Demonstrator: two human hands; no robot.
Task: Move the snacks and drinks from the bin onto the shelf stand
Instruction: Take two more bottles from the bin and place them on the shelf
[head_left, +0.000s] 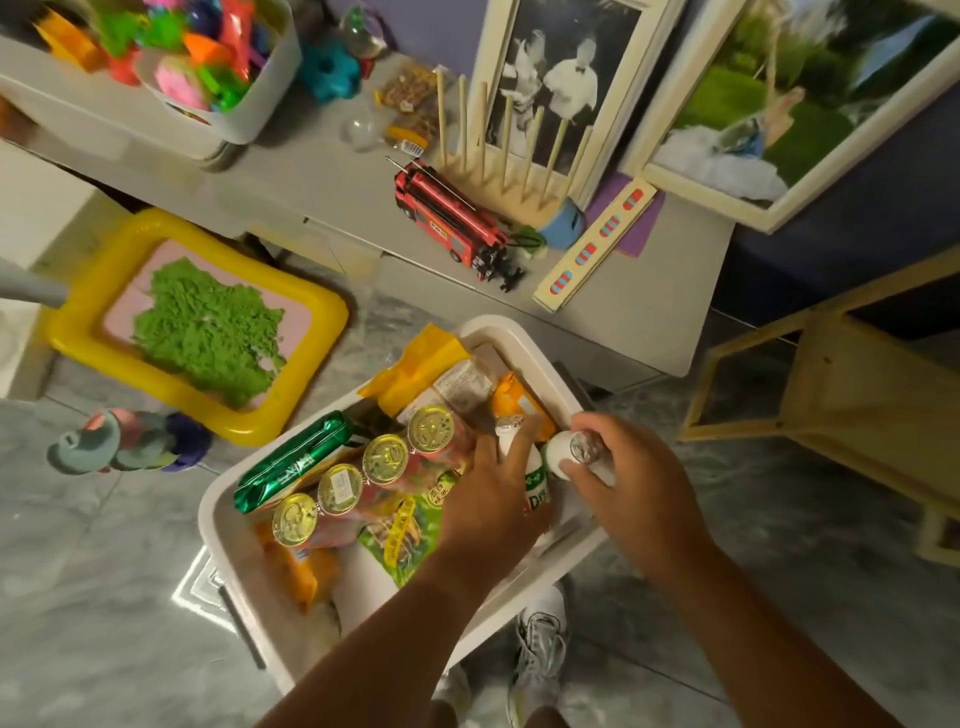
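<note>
A white bin (244, 577) on the floor holds several small gold-lidded drink bottles (384, 460), a green packet (293, 460), yellow and orange snack bags (421, 366) and a green printed packet (397, 535). At the bin's right end stand two white bottles. My left hand (493, 499) grips one white bottle with a green label (535, 480). My right hand (631, 480) grips the other white bottle (563, 452) by its upper part. A pale wooden shelf stand (841, 395) is at the right of the bin.
A grey desk (332, 171) behind the bin carries a red toy bus (447, 218), a wooden peg rack (498, 145), picture frames and a tub of colourful toys (197, 57). A yellow tray of green sand (202, 327) and a plush toy (124, 441) lie left. My shoes show below.
</note>
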